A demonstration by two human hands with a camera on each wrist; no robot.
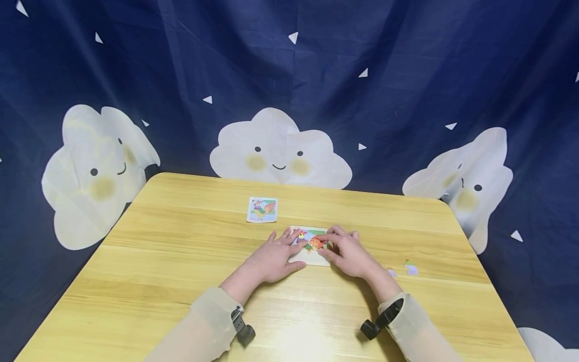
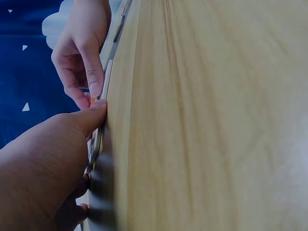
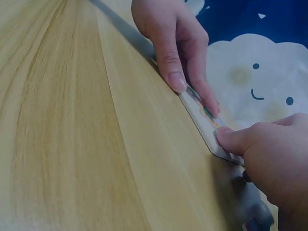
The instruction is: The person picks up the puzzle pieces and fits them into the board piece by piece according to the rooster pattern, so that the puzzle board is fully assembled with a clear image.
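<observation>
Nearby, picture card [image 1: 262,209], loose pieces [image 1: 411,270] beside right forearm [image 1: 383,285], left hand [image 1: 273,258] spread on puzzle [image 1: 308,258], right hand [image 1: 347,251] pinching orange piece [image 1: 316,244]

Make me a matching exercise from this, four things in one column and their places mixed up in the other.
1. Small square paper card with printed bird
2. White-bordered rectangular puzzle board
3. Loose, mostly pale-purple puzzle pieces
4. Navy cloth backdrop with white clouds

A. Right of the right forearm
B. Under the left hand and right hand
C. Behind the yellow wooden table
D. Beyond the puzzle board, toward the left

Pairs: 1-D, 2-B, 3-A, 4-C
</observation>
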